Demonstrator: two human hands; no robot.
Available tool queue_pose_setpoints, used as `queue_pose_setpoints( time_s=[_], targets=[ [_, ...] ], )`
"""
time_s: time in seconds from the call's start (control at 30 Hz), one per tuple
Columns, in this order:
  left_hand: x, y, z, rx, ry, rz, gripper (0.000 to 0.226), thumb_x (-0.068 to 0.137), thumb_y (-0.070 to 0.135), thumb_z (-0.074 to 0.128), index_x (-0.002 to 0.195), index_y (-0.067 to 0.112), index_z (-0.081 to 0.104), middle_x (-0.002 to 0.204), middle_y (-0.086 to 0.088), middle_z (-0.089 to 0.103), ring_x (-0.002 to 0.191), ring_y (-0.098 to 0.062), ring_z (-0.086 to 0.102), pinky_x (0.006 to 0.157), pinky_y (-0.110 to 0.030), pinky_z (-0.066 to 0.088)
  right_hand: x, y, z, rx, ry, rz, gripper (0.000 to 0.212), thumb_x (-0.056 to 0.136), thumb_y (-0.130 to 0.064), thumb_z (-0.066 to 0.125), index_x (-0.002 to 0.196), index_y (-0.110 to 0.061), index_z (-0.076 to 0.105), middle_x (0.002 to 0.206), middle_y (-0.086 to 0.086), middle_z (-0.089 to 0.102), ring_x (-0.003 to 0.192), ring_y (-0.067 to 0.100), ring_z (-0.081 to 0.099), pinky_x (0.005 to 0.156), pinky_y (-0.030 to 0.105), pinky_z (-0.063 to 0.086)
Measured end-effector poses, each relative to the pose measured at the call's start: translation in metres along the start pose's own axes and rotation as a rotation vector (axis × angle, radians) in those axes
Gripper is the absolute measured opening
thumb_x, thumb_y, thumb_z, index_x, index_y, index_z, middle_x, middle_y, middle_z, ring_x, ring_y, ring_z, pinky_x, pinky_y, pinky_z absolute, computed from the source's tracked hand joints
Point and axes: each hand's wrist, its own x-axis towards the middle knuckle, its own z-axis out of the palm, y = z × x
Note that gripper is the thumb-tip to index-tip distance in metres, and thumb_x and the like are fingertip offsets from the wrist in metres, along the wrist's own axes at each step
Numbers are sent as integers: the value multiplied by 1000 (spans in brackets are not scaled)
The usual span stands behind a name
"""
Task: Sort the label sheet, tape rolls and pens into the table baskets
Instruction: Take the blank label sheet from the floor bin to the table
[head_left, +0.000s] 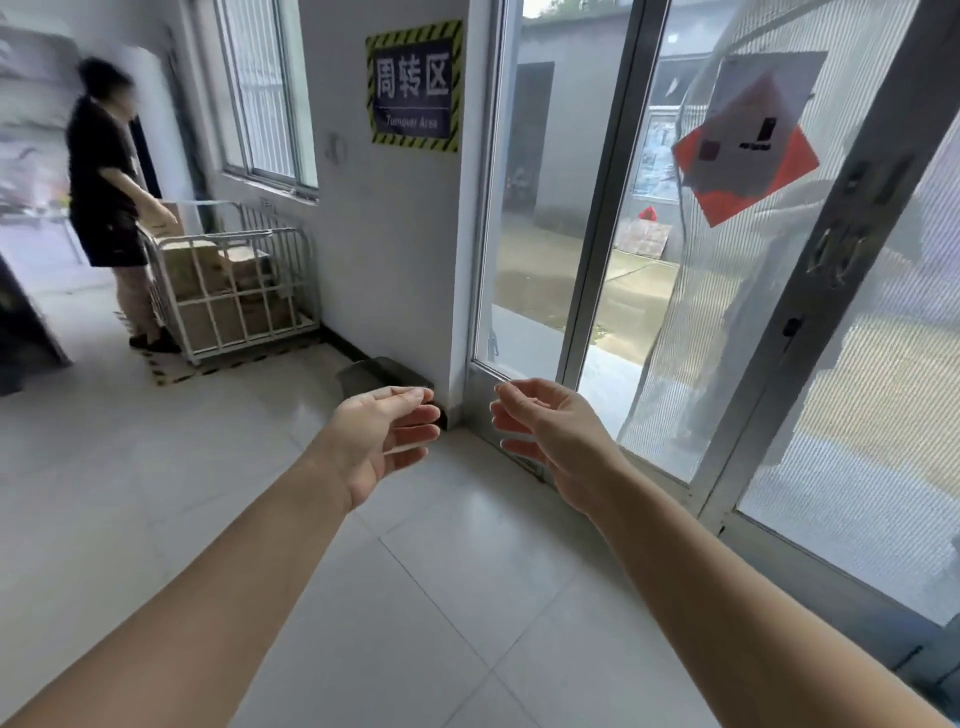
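My left hand (382, 439) and my right hand (545, 434) are stretched out in front of me above a white tiled floor, palms facing each other a short way apart. The fingers of both are loosely curved and hold nothing. No label sheet, tape roll, pen, basket or table is in view.
A glass door (623, 218) with a mesh screen runs along the right. A white pillar carries a blue sign (414, 85). At the back left a person in dark clothes (106, 197) stands by a white wire cart (234, 291) holding cardboard boxes. A dustpan (374, 376) lies at the pillar's foot.
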Motion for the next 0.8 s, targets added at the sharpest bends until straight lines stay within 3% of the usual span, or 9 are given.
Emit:
queue_pose_setpoints(
  time_s=[0.3,0.8],
  targets=[
    [106,12,12,-47,114,9,15,96,15,51,88,15,64,82,-3,68,77,-19,64,68,-29,48,131,6,-10,-37,-117,-3,9,91,-24,64,84,-19,64,89,6,66,81,16,62,73,30,52],
    [282,19,-21,-73,226,-34,13,96,16,52,92,14,64,86,-5,67,77,-20,64,70,-31,49,325,47,10,-81,-166,113,12,90,-29,64,91,-17,67,89,4,70,83,18,65,75,32,55]
  ],
)
